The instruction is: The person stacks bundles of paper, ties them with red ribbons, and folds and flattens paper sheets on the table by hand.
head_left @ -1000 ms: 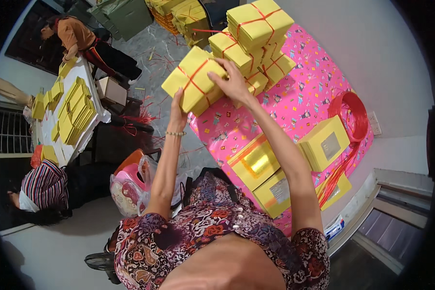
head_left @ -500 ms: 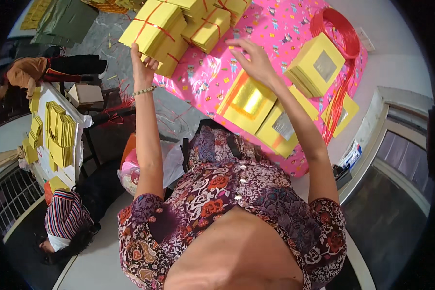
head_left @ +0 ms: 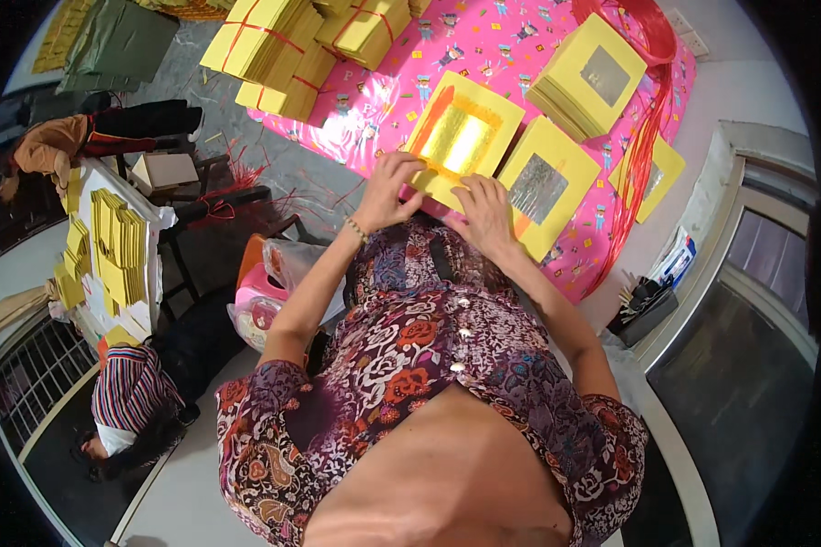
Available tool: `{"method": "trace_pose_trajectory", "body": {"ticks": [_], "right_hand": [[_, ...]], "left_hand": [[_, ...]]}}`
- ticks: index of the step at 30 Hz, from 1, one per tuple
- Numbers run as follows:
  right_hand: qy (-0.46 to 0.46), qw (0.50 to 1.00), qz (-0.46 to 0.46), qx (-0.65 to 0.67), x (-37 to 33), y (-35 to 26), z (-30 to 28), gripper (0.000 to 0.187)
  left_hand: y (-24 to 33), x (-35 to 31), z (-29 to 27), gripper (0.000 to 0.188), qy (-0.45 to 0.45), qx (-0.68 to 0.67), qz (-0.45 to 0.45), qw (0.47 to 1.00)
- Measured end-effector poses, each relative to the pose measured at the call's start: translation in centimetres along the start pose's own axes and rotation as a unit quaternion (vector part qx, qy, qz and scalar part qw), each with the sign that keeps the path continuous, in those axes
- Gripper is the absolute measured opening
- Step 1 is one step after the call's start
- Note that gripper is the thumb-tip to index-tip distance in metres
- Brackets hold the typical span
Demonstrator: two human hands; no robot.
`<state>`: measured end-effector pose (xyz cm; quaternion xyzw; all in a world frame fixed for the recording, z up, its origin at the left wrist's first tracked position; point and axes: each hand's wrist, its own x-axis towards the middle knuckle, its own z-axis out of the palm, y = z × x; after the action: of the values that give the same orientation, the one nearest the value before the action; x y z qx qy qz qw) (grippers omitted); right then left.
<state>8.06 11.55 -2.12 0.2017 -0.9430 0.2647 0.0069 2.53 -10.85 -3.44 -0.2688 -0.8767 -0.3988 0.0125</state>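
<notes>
Head view: tied yellow bundles (head_left: 269,46) are stacked on the pink desk (head_left: 497,59) at upper left. Near upper centre, the close edge of the gold-panelled paper (head_left: 468,128) is met by the left hand (head_left: 385,196) and right hand (head_left: 491,219), each grip narrow and curled; whether paper is pinched cannot be told. Edges are probably best squared with even, light pressure.
</notes>
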Motion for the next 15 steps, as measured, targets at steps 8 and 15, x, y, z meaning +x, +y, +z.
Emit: {"method": "trace_pose_trajectory", "body": {"ticks": [8, 15], "right_hand": [[0.024, 0.999, -0.019, -0.015, 1.1, 0.4, 2.3, 0.031], [0.033, 0.996, 0.044, 0.068, 2.7, 0.3, 2.3, 0.014]], "left_hand": [[-3.1, 0.8, 0.0, 0.043, -0.166, 0.045, 0.040, 0.984], [-4.2, 2.4, -1.4, 0.047, -0.233, 0.010, 0.022, 0.972]]}}
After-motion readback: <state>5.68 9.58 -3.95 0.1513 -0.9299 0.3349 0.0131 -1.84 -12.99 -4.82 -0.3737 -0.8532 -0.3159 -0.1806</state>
